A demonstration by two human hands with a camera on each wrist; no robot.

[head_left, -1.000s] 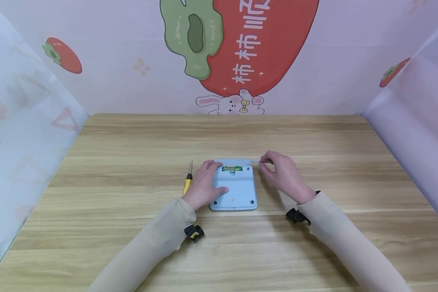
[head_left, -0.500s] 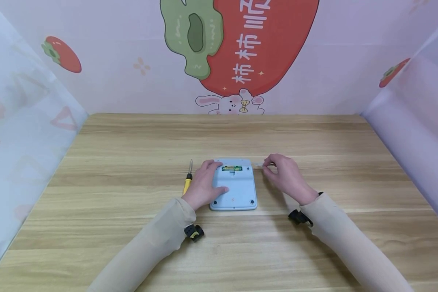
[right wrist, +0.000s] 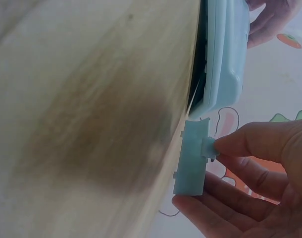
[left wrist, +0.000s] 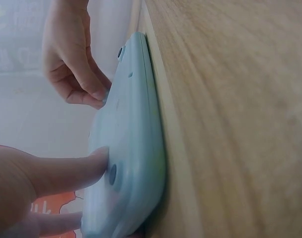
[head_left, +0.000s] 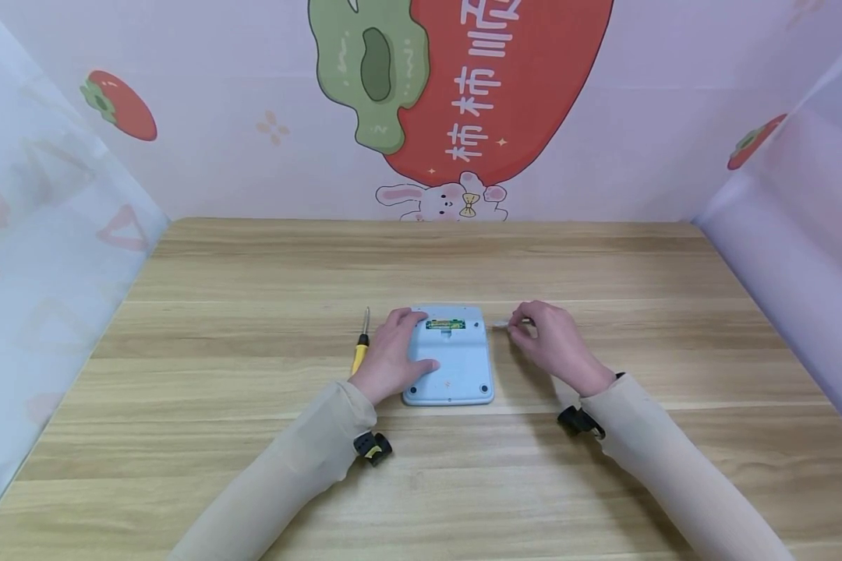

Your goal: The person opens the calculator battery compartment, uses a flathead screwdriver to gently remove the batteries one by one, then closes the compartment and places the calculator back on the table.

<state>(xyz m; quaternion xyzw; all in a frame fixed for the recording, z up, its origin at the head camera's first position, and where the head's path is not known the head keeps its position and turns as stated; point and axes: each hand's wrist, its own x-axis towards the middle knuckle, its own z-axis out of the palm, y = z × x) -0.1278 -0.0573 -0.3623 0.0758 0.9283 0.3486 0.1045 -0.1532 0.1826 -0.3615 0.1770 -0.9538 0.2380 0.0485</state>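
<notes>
A light blue calculator (head_left: 452, 354) lies face down on the table, its battery bay uncovered and a green battery (head_left: 446, 324) showing inside. My left hand (head_left: 390, 354) holds the calculator at its left side, thumb laid on the back and fingers along the edge. Just off the calculator's upper right side, my right hand (head_left: 550, 343) pinches a small light blue battery cover (right wrist: 193, 158). In the right wrist view the cover's clip tab sits at the thumb and index finger, and another fingertip supports its lower end.
A yellow and black screwdriver (head_left: 361, 347) lies left of the calculator, tip pointing away, its handle end partly behind my left hand. Beyond the far table edge rises a printed cloth backdrop (head_left: 238, 156).
My right hand has drawn back slightly rightward and toward me, taking the battery cover farther from the calculator's edge and turning it. My left hand and the calculator have stayed in place.
</notes>
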